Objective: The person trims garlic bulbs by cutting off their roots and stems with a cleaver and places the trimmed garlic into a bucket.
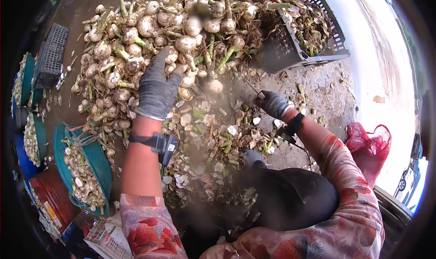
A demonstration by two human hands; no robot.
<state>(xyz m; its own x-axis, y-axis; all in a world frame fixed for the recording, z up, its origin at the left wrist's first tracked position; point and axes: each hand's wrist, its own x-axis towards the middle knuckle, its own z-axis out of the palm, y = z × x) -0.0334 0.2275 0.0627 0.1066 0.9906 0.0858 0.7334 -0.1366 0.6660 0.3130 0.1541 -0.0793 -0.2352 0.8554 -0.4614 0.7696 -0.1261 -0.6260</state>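
A large pile of garlic bulbs (147,26) with cut stems fills the upper middle. My left hand (158,87), in a grey glove, reaches to the pile's near edge. Its thumb and fingers are apart, with the fingertips against a bulb (171,55). Further right, my right hand (272,103), also gloved, is closed around the handle of a thin tool (250,85) that points up and left toward the bulbs. Peeled skins and stem pieces (209,136) lie scattered on the ground below both hands.
A dark crate (313,58) of stems and husks stands at the upper right. At the left are a teal basin (102,168) of cloves, a grey crate (51,54) and a red container (56,195). A red mesh bag (370,150) lies right of my right arm.
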